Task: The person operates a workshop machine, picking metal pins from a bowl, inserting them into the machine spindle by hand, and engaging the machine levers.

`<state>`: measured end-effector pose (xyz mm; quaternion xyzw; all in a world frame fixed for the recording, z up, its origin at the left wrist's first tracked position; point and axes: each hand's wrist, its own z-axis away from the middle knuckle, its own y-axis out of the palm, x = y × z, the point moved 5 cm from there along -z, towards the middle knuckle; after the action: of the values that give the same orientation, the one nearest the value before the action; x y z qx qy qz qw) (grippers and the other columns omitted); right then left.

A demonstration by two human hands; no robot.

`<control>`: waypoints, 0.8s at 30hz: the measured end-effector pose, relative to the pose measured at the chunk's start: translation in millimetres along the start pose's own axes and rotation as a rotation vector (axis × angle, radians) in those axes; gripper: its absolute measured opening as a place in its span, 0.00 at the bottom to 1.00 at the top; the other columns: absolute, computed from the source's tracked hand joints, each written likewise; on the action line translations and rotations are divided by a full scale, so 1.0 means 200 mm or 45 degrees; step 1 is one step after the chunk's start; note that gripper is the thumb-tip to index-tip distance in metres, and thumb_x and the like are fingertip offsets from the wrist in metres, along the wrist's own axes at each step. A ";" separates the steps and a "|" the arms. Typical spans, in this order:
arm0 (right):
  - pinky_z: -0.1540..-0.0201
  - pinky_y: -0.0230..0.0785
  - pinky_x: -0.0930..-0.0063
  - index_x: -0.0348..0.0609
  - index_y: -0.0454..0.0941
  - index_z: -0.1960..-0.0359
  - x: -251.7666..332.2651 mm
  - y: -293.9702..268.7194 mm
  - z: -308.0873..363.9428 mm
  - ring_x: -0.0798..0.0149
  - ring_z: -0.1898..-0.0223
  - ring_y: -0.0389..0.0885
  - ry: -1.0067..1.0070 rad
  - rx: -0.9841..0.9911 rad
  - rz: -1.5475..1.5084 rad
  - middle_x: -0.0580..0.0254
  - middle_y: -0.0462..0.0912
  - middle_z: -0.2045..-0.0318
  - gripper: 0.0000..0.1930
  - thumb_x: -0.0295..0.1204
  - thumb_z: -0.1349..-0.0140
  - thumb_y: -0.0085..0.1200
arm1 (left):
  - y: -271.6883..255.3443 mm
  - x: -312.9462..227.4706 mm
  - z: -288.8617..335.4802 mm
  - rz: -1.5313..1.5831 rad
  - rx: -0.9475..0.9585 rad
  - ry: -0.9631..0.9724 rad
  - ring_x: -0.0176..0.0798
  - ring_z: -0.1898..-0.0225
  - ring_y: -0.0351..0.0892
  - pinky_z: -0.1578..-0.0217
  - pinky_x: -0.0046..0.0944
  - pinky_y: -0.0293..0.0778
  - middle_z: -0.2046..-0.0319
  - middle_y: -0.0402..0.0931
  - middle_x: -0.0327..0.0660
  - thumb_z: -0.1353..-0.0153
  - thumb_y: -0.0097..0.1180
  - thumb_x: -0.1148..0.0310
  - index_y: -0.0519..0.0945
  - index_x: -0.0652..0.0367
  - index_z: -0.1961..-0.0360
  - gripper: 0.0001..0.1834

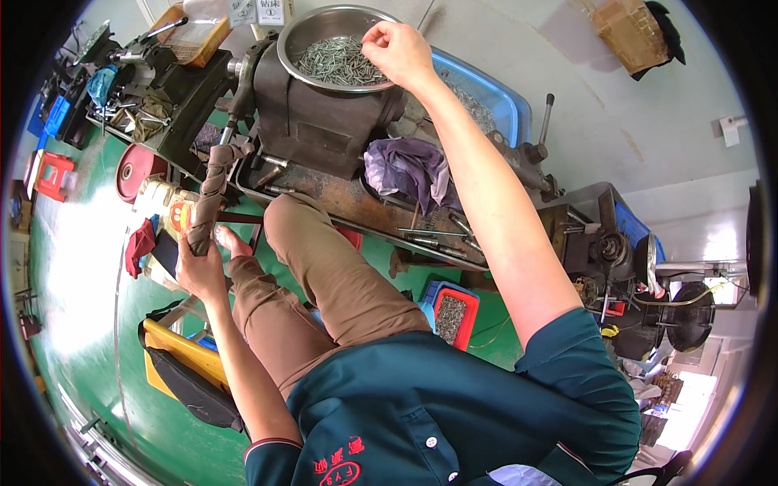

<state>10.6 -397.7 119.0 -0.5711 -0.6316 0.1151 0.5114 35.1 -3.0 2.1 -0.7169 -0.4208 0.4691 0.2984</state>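
Observation:
My left hand [203,274] is closed round the lower end of a lever [212,190] wrapped in brown cloth. The lever rises to the machine's shaft at the upper left. Over the right side of a round steel bowl [285,57], my right hand [399,53] has its fingertips pinched together. Whatever they hold, if anything, is too small or hidden to make out. Many small, thin metal pins [336,63] lie heaped in the bowl, just beside the fingertips. The bowl sits on top of a dark machine housing [312,121].
A blue plastic basket [519,105] of small metal parts stands behind my right forearm. A crumpled purple-grey cloth [405,170] and several metal tools lie on the oily machine tray [365,212]. Below, a red bin [468,324] holds metal pieces. A yellow chair [166,377] stands at lower left.

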 end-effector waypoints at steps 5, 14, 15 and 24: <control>0.72 0.66 0.75 0.46 0.76 0.77 -0.01 0.00 0.00 0.67 0.77 0.75 0.054 0.005 -0.030 0.66 0.76 0.82 0.08 0.35 0.59 0.51 | 0.00 0.00 0.00 0.020 -0.014 0.014 0.53 0.75 0.73 0.75 0.45 0.67 0.79 0.73 0.49 0.62 0.54 0.64 0.73 0.58 0.70 0.15; 0.72 0.65 0.75 0.47 0.76 0.78 -0.01 0.00 0.00 0.67 0.77 0.75 0.046 -0.015 -0.048 0.66 0.76 0.82 0.08 0.35 0.59 0.51 | 0.00 0.00 0.00 0.068 -0.017 0.007 0.52 0.75 0.73 0.75 0.44 0.67 0.79 0.73 0.49 0.63 0.55 0.65 0.73 0.58 0.70 0.15; 0.70 0.67 0.72 0.49 0.76 0.79 -0.01 0.00 0.00 0.64 0.75 0.76 0.074 -0.006 -0.068 0.66 0.76 0.82 0.07 0.35 0.60 0.51 | 0.00 0.00 0.00 0.067 -0.022 0.010 0.52 0.75 0.73 0.75 0.44 0.67 0.79 0.73 0.49 0.63 0.55 0.65 0.73 0.58 0.70 0.15; 0.71 0.67 0.72 0.48 0.76 0.79 -0.01 0.00 0.00 0.64 0.76 0.76 0.096 -0.004 -0.068 0.66 0.76 0.82 0.07 0.35 0.60 0.51 | 0.00 0.00 0.00 0.057 -0.022 0.024 0.52 0.76 0.73 0.76 0.45 0.67 0.79 0.73 0.49 0.62 0.55 0.65 0.73 0.58 0.71 0.15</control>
<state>10.0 -399.9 118.0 -0.5590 -0.6271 0.0788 0.5367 34.8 -3.0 2.9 -0.7330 -0.4058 0.4653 0.2855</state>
